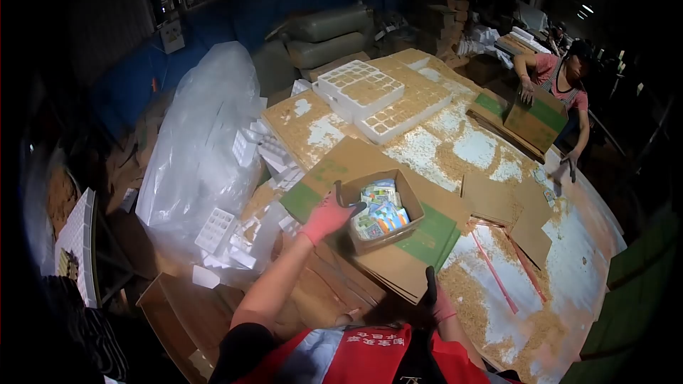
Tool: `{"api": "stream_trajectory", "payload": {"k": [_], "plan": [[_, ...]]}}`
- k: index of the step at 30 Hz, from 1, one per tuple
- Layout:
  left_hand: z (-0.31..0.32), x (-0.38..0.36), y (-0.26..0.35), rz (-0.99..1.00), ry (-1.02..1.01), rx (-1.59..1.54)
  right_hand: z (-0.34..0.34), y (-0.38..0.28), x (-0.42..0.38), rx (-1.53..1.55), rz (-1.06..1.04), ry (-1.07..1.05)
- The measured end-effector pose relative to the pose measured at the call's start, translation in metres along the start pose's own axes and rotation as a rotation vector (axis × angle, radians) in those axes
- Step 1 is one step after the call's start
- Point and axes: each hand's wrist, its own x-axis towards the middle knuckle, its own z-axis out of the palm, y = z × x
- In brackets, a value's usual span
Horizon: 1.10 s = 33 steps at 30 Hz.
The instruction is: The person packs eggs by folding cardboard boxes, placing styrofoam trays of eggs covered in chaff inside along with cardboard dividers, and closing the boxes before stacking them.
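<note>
Reaching forward, left hand (329, 215) at the small open carton (390, 239), perhaps touching

Packets (384, 211) lay in a box (391, 240), the box on flattened cartons (440, 233). Behind these, trays (361, 89) sat on a table (475, 148). Left of it lay plastic (201, 146).
</note>
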Motion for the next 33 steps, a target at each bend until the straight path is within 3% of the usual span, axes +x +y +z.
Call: {"api": "stream_trajectory", "payload": {"k": [2,3,5,6,8,9,11,13,15,18,19,22,23,24,25,27,28,29,30,31,33], "plan": [[-0.006,0.025,-0.008,-0.090,-0.114,-0.089,0.029,-0.034,0.001,0.402,0.078,-0.057],[-0.009,0.036,-0.014,-0.099,-0.166,-0.051,0.032,-0.038,0.003,0.552,0.221,-0.043],[-0.013,0.056,-0.021,-0.117,-0.254,0.020,0.031,-0.045,0.005,-0.164,-0.095,-0.020],[-0.002,0.068,-0.043,-0.094,-0.153,-0.067,0.027,-0.032,0.013,-0.108,-0.109,0.016],[-0.015,0.087,-0.054,-0.016,-0.179,-0.042,0.019,-0.004,0.036,0.050,-0.097,0.068],[-0.024,0.092,-0.059,0.023,-0.207,-0.016,0.028,-0.018,0.044,0.147,-0.069,0.086],[-0.046,0.109,-0.076,0.106,-0.038,-0.049,0.045,-0.059,0.061,0.411,0.092,0.072],[-0.089,0.133,-0.080,-0.184,-0.103,-0.155,0.050,-0.048,0.089,-0.101,-0.176,0.092],[-0.130,0.160,-0.116,-0.209,-0.069,-0.366,0.060,-0.063,0.111,-0.251,-0.204,0.123],[-0.197,0.211,-0.187,-0.301,0.083,-0.592,0.105,-0.120,0.150,0.083,0.041,0.201],[-0.217,0.231,-0.215,-0.320,0.142,-0.627,0.108,-0.119,0.165,0.087,0.009,0.209],[-0.257,0.304,-0.303,-0.325,0.405,-0.331,0.107,-0.093,0.222,0.060,-0.048,0.306],[-0.263,0.334,-0.342,-0.325,0.478,-0.179,0.111,-0.100,0.231,0.086,0.052,0.314],[-0.266,0.364,-0.387,-0.282,0.504,-0.115,0.109,-0.085,0.247,-0.126,-0.023,0.473],[-0.262,0.386,-0.418,-0.245,0.344,0.323,0.110,-0.071,0.261,-0.343,-0.093,0.638],[-0.252,0.431,-0.479,-0.046,0.172,1.365,0.143,-0.126,0.256,-0.566,-0.112,0.728],[-0.237,0.449,-0.480,-0.255,-0.002,1.376,0.158,-0.140,0.260,-0.662,-0.002,0.744],[-0.220,0.471,-0.510,-0.177,-0.051,1.439,0.175,-0.153,0.260,-0.741,0.129,0.766],[-0.202,0.485,-0.539,-0.242,0.045,1.336,0.180,-0.151,0.261,-0.752,0.134,0.794],[-0.178,0.506,-0.569,-0.128,0.004,1.190,0.180,-0.149,0.264,-0.766,0.131,0.820],[-0.150,0.518,-0.557,0.066,-0.121,0.883,0.187,-0.164,0.264,-0.645,0.215,0.841]]}}
